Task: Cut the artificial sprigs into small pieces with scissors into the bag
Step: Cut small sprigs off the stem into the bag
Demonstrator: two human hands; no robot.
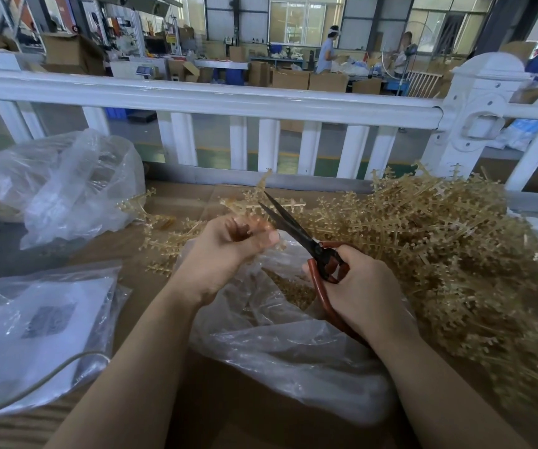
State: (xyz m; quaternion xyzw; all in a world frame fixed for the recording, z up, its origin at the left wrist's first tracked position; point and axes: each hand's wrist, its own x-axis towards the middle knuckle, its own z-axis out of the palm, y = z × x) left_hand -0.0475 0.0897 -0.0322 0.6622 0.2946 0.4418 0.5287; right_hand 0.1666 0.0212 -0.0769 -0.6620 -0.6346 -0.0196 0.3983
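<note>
My left hand [228, 251] pinches a tan artificial sprig [254, 197] that sticks up and away from my fingers. My right hand [361, 286] grips red-handled scissors [297, 233]; their dark blades stand apart, pointing up-left just right of my left fingers. Below both hands lies an open clear plastic bag [293, 348] with small tan cut pieces [293, 288] inside. A big heap of uncut tan sprigs [449, 254] fills the table to the right.
A crumpled clear bag [66, 186] lies at the far left, and a flat clear bag with paper inside [37, 322] at the near left. Loose sprigs [164, 234] lie left of my hand. A white railing [196, 98] runs behind the table.
</note>
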